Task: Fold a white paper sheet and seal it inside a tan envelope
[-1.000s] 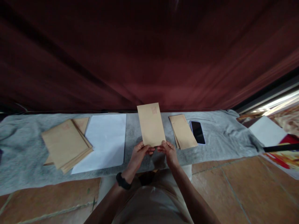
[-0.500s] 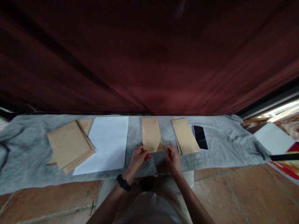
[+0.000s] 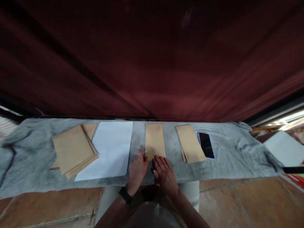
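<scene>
A single brown envelope [image 3: 155,140] lies flat on the grey cloth [image 3: 220,164] in front of me. My left hand [image 3: 137,170] rests on the cloth at the envelope's near left corner, fingers flat, a black band on its wrist. My right hand [image 3: 164,174] lies palm down over the envelope's near edge, fingers spread. Neither hand grips anything. A white sheet of paper [image 3: 108,149] lies to the left of the envelope. Further left sits a stack of larger brown envelopes [image 3: 73,150]. A small pile of brown envelopes [image 3: 190,142] lies to the right.
A black phone [image 3: 206,145] lies on the cloth right of the small pile. A dark red curtain [image 3: 152,60] hangs behind the cloth. Brown floor tiles [image 3: 249,202] lie on my near side. More white paper [image 3: 282,148] and a dark bar [image 3: 293,169] sit at far right.
The envelope, held upright in both hands a second ago, now lies flat on the cloth. Both hands have let go and rest flat at its near edge.
</scene>
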The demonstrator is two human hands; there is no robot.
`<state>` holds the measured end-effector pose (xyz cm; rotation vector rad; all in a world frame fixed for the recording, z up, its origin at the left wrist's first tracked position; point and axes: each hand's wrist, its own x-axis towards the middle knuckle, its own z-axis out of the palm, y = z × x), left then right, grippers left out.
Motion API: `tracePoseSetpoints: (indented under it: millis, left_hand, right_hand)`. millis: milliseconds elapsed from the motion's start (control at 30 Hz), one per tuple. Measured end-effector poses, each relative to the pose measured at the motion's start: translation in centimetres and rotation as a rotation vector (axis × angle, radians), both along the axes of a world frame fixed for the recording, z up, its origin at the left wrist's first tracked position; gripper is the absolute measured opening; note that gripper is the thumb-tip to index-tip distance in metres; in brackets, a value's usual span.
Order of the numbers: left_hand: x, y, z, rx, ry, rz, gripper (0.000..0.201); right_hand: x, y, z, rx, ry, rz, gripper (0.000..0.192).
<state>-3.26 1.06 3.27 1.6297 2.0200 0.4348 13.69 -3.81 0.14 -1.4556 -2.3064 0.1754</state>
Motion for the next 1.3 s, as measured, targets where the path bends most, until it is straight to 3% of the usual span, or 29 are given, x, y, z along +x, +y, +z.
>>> tracePoseSetpoints:
  millis: [67, 167, 267, 467, 867, 1000, 1167, 1300]
  left_hand:
    - [0.3, -1.2, -0.2, 0.140, 0.157, -0.128, 0.030]
    - [0.9, -2.8, -1.4, 0.367, 0.163, -0.432, 0.033]
    - [1.2, -3.8, -3.1, 0.508, 0.215, -0.553, 0.039]
    - [0.6, -4.6, -4.6, 0.526, 0.298, -0.565, 0.047]
    - [0.8, -5.5, -3.4, 0.399, 0.319, -0.503, 0.050]
    - [1.0, -5.3, -2.6, 0.378, 0.354, -0.502, 0.050]
    - [1.3, -5.0, -1.8, 0.333, 0.401, -0.545, 0.048]
    - [1.2, -4.9, -1.7, 0.362, 0.382, -0.506, 0.048]
  right_hand:
    - [0.0, 0.0, -0.1, 0.008, -0.007, -0.001, 0.045]
    - [-0.2, 0.0, -0.4, 0.034, -0.001, -0.011, 0.046]
    - [-0.2, -0.1, -0.6, 0.052, 0.004, -0.024, 0.049]
    - [0.5, -0.2, -0.6, 0.013, -0.019, -0.026, 0.055]
    - [3.4, -0.6, -0.5, -0.017, 0.014, -0.124, 0.052]
    - [2.7, -0.6, -0.2, -0.003, 0.013, -0.172, 0.051]
    - [0.3, 0.1, 0.2, -0.037, 0.039, -0.053, 0.048]
    - [-0.2, 0.3, -0.1, -0.018, 0.060, -0.055, 0.048]
